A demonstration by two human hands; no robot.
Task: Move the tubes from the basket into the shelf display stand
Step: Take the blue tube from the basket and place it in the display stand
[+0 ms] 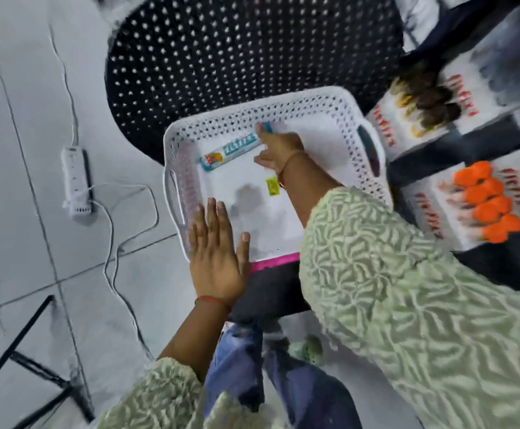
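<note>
A white perforated basket (329,109) rests on a black perforated chair. One tube (230,151), white with teal ends, lies slanted along the basket's far side. My right hand (278,150) reaches into the basket and its fingers touch the tube's right end; whether they have closed on it I cannot tell. My left hand (218,258) lies flat, fingers together, on the basket's near-left rim and holds nothing. The display stand (481,193) shows at the right as white boxes with orange caps and dark caps.
A yellow sticker (272,186) sits on the basket floor. A power strip (76,181) with trailing white cable lies on the tiled floor at left. Black metal legs (26,363) stand at bottom left. My jeans and a shoe show below the chair.
</note>
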